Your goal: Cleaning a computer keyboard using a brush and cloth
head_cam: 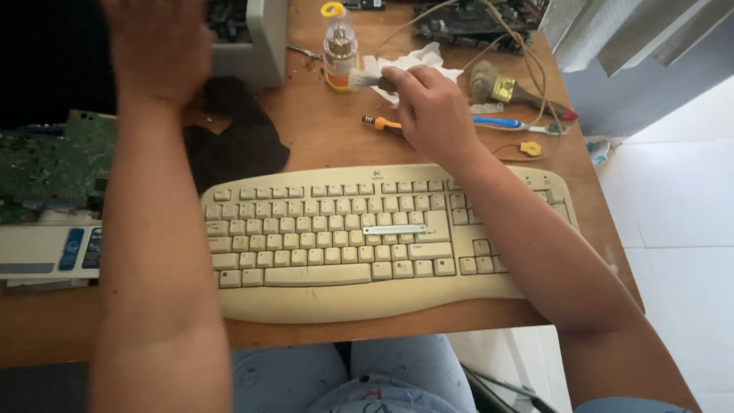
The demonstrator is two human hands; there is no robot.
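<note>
My right hand (432,107) is closed around a small brush (367,79), whose pale bristles point left toward a clear bottle with a yellow cap (339,47). My left hand (157,46) is raised at the back left, blurred, near a dark cloth (241,138) and a grey computer case (256,42); whether it holds anything is hidden. A yellowed beige keyboard (367,237) lies in front of both forearms on the wooden desk (321,134).
An orange-handled screwdriver (382,122), crumpled white tissue (417,61), a blue toothbrush (508,123) and an old paintbrush (505,88) lie behind the keyboard. Green circuit boards (53,160) rest at left, another board (466,19) with cables at the back. The desk edge drops off at right.
</note>
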